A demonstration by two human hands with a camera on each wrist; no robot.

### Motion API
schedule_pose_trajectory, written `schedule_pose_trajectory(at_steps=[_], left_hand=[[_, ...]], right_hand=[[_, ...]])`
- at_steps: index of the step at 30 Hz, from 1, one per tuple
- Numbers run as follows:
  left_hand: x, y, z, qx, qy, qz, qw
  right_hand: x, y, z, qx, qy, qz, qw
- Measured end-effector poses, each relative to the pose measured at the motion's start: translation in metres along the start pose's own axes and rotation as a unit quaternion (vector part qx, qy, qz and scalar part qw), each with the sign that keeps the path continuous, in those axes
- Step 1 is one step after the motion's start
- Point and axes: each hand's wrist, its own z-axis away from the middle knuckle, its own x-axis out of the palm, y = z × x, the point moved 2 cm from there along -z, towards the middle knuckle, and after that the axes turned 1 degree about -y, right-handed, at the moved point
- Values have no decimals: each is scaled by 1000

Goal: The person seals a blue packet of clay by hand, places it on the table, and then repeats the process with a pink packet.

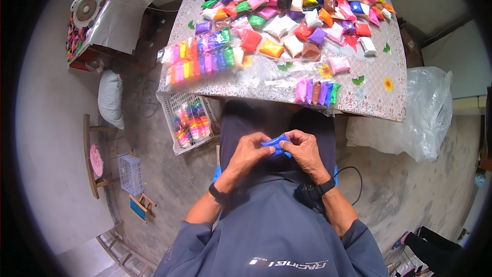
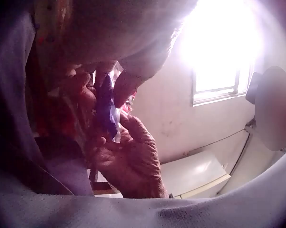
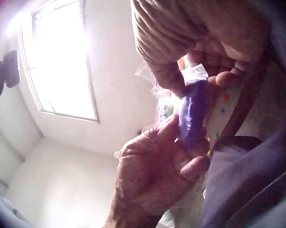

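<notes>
Here, off the near edge of the surface [image 1: 373,97], your left hand [image 1: 248,151] and right hand [image 1: 306,155] are pinching the blue packet [image 1: 275,142] with closely curled fingers; by pressing evenly, you're probably sparing its seams.

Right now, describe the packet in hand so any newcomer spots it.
Start at the table heaped with colourful packets. Drop past its near edge to the person's lap, above which the left hand and right hand pinch a blue plastic packet. Unlike every other packet in view, it is held.
</notes>
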Motion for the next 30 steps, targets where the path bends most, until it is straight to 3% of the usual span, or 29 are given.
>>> schedule_pose_trajectory(at_steps=[11,30], left_hand=[[4,-14,-1,17,27,5,999],[8,-12,-2,-13,-20,-71,997]], right_hand=[[1,-4,6,2,-79,2,997],[2,13,3,-14,-58,79,995]])
